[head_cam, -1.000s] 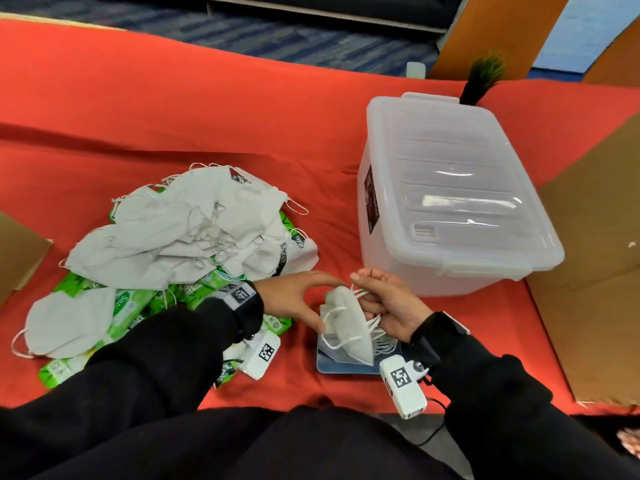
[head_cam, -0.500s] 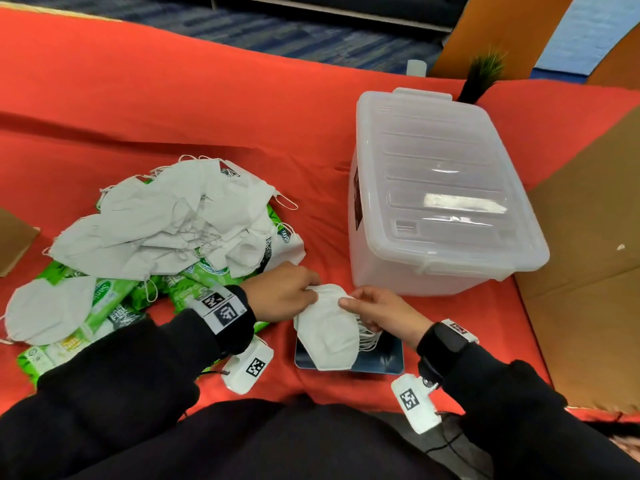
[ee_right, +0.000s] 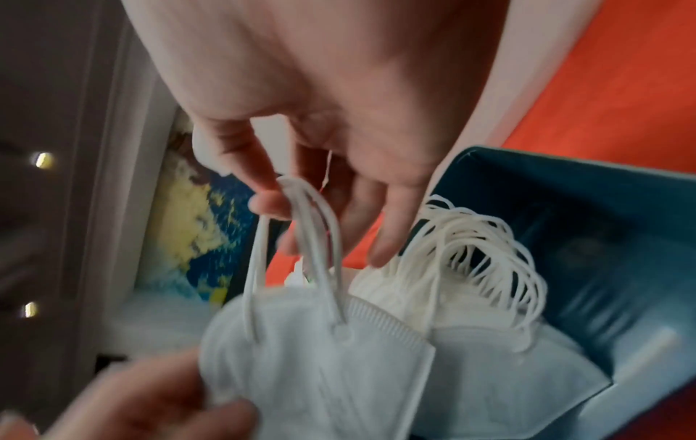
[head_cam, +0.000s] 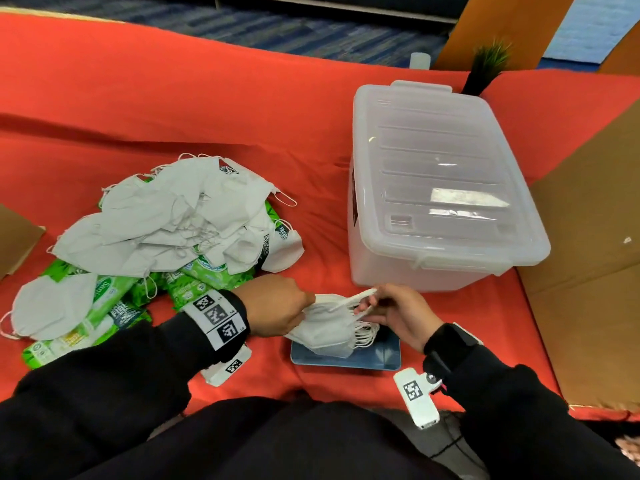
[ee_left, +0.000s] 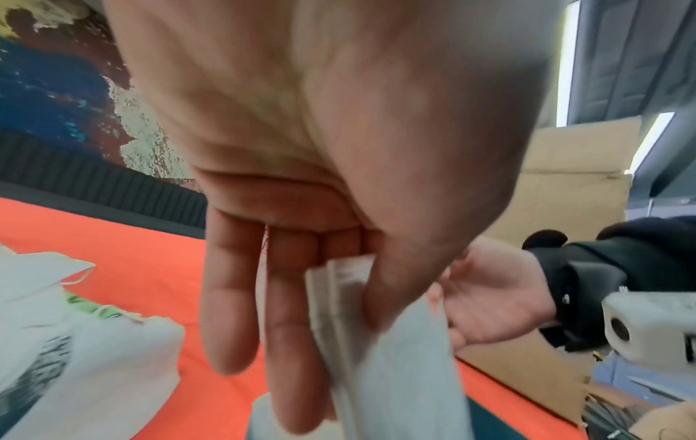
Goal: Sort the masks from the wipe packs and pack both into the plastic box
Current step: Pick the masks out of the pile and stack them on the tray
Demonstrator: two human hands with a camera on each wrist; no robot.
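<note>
We are laying a folded white mask (head_cam: pixel 322 308) onto the mask stack (head_cam: pixel 332 336) on the blue tray (head_cam: pixel 377 360), left hand (head_cam: pixel 277 306) pinching its edge, right hand (head_cam: pixel 398 311) hooking its ear loops (ee_right: pixel 301 226). We should be lining up the folds and tucking loops flat. The tray's depth is staying hidden, and the lidded plastic box (head_cam: pixel 440 188) beside us is hiding its contents.

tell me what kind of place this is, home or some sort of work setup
Most likely an indoor sorting station, not a home. A table under an orange cloth stands on patterned blue carpet. Cardboard panels flank it. A heap of masks and a lidded plastic box lie on it.
</note>
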